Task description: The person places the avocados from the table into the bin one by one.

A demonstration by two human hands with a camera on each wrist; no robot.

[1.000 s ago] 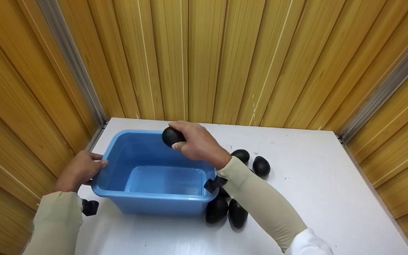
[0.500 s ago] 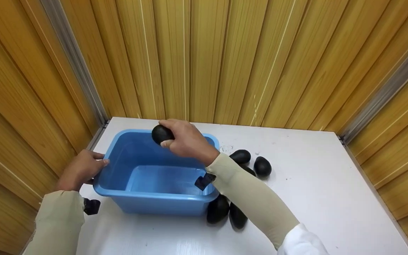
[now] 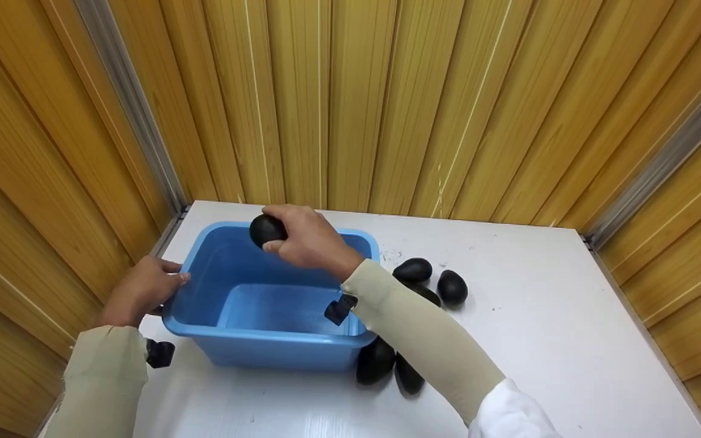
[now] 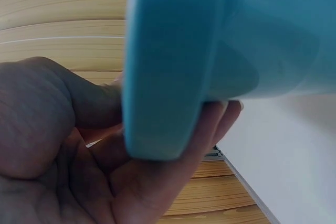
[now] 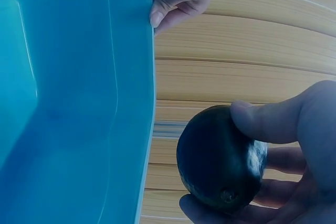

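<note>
A blue plastic tub [image 3: 277, 350] stands on the white table, and its visible floor is bare. My left hand [image 3: 143, 289] grips the tub's left rim; in the left wrist view the thumb is on one side of the rim [image 4: 163, 77] and the fingers on the other. Over the back of the tub my right hand [image 3: 311, 240] holds a dark avocado [image 3: 267, 231]. The right wrist view shows thumb and fingers curled round this avocado [image 5: 220, 161], its stem end facing the camera.
Several more avocados lie right of the tub: one at the far right [image 3: 452, 288], one beside it [image 3: 413, 270], and others near the tub's front right corner [image 3: 376, 362]. The right sleeve [image 3: 423, 334] covers part of this group. Wood-panelled walls [image 3: 350, 109] enclose the table.
My right hand has moved left with the avocado, farther across the tub. More of the avocados behind the right forearm now show. The left hand keeps its grip on the rim.
</note>
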